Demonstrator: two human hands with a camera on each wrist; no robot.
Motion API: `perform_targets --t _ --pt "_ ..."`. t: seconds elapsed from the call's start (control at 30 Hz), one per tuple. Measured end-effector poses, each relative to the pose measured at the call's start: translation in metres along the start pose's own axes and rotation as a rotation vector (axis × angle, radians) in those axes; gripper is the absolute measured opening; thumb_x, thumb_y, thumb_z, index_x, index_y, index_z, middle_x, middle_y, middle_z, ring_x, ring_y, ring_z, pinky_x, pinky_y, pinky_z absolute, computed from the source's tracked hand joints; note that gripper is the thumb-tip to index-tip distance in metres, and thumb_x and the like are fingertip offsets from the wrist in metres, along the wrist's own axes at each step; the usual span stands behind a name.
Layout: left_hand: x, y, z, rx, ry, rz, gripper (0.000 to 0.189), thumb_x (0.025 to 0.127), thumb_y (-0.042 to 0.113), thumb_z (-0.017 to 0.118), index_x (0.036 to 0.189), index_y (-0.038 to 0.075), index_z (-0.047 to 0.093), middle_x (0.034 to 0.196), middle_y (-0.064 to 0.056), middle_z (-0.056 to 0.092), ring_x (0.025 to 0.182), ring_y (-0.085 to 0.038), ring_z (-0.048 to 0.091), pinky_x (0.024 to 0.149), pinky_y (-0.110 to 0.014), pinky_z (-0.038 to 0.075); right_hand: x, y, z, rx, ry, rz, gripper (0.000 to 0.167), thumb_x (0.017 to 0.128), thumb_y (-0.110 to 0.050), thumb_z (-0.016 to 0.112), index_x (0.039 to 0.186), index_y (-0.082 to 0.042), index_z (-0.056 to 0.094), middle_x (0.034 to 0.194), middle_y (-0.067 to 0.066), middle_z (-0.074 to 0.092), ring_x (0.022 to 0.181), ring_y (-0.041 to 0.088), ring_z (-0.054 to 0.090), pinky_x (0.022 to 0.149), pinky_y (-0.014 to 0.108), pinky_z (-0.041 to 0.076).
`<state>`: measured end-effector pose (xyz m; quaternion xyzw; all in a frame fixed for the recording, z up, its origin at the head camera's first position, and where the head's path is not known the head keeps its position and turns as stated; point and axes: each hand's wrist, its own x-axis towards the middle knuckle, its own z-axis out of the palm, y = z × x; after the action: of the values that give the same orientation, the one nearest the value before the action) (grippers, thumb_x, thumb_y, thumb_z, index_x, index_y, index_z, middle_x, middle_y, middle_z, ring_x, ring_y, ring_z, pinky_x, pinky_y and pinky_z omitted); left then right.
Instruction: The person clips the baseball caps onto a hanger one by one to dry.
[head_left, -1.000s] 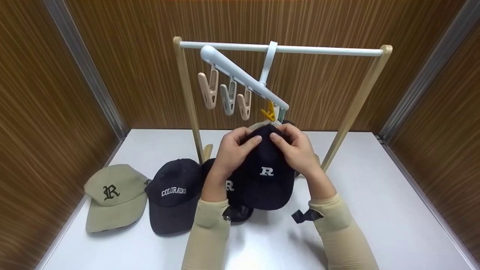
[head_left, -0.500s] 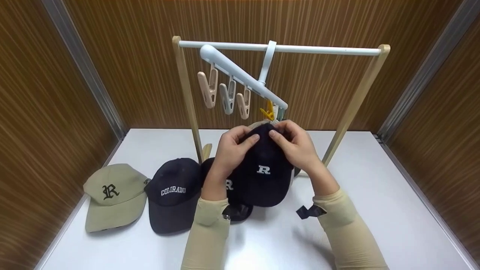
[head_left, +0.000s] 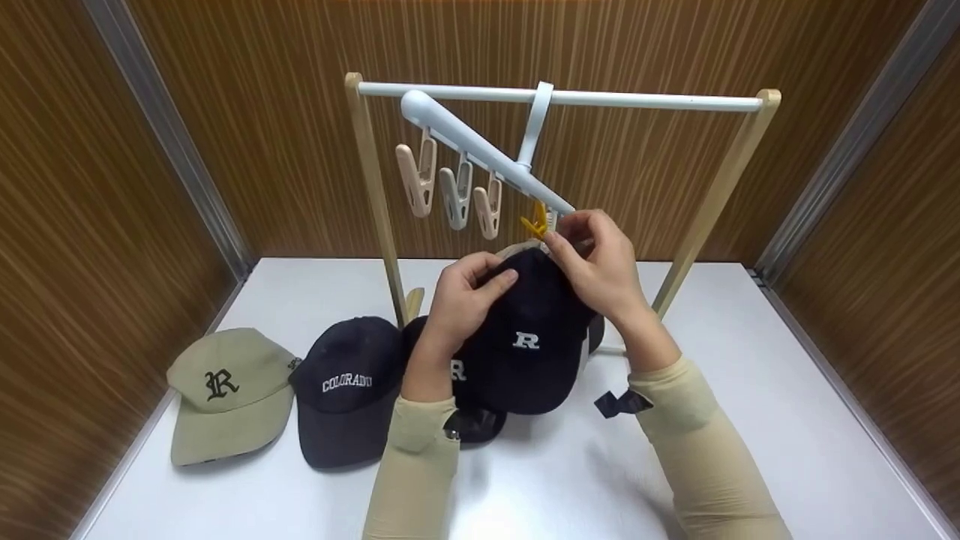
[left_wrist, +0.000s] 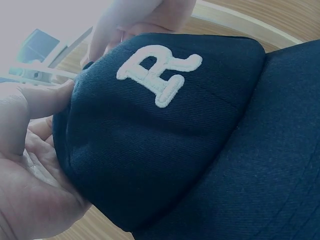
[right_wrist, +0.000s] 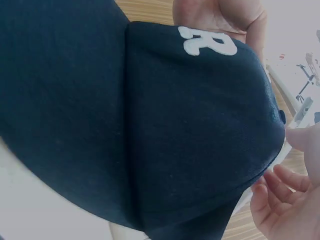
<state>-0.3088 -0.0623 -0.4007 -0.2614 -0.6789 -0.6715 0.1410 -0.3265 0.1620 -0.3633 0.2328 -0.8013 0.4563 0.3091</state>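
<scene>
White letters mark two caps: R on the navy cap [head_left: 529, 375] above the table's [head_left: 750, 412] middle, COLORADO on the dark cap [head_left: 346, 409] left of it. The khaki cap [head_left: 232, 424], near the table's left edge, bears a black R. The left hand [head_left: 459, 300] pinches the navy crown; the right hand [head_left: 604, 266], half closed, bends its fingers at the hanger's [head_left: 487, 152] right end, its hold unclear.

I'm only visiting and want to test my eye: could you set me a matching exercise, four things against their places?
Things:
1. Olive-green cloth cap with a black letter
2. Dark cloth cap with white COLORADO lettering
3. Dark cloth cap with its whole white R showing
4. Long pale plastic hanger bar with clips

Places in the head view:
A. Hooked on the white rail
B. Second cap from the left
C. Held by the left hand
D. Leftmost cap

Pairs: 1-D, 2-B, 3-C, 4-A
</scene>
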Motion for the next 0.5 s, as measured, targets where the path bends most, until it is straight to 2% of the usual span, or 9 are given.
perform_targets --t 0.23,0.5 --pt "-0.001 -0.001 -0.001 0.022 -0.001 0.002 0.01 0.104 0.009 0.078 0.1 0.0 0.075 0.085 0.003 0.067 0.081 -0.015 0.061 0.078 -0.031 0.05 0.007 -0.006 -0.001 -0.106 -0.007 -0.029 0.034 0.103 -0.026 0.083 0.12 0.002 0.072 0.11 0.013 0.073 0.096 0.026 0.071 0.084 0.046 0.059" --pt "0.0 -0.002 -0.002 0.025 -0.009 -0.004 0.01 0.104 0.01 0.078 0.101 0.0 0.076 0.088 0.003 0.07 0.084 -0.016 0.064 0.08 -0.031 0.052 0.013 -0.012 -0.002 -0.16 -0.064 0.028 0.046 0.102 -0.035 0.085 0.126 0.001 0.072 0.116 0.014 0.073 0.1 0.029 0.072 0.088 0.047 0.056"
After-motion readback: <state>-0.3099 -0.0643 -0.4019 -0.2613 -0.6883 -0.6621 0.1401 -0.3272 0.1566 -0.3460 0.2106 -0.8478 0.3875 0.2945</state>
